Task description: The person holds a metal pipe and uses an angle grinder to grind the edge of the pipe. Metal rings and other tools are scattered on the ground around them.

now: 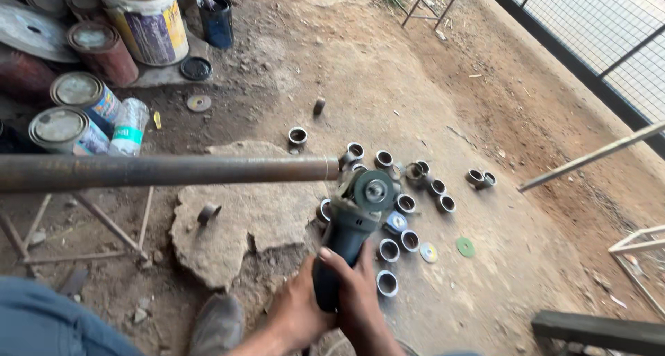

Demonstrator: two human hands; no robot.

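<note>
Both hands wrap the grinder [350, 228] body from below: left hand [298, 314] closed on the handle's rear, right hand [360, 297] closed just ahead of it, fingers [339, 259] curled over the top. I see the grinder's disc [375, 188] at the cut end of the rusty pipe [159, 171], which runs horiz. from the left edge. Cut rings [409, 210] lie scattered on the dirt floor [429, 72] beyond and beside the disc. Paint cans [76, 93] sit top left, well apart.
</note>
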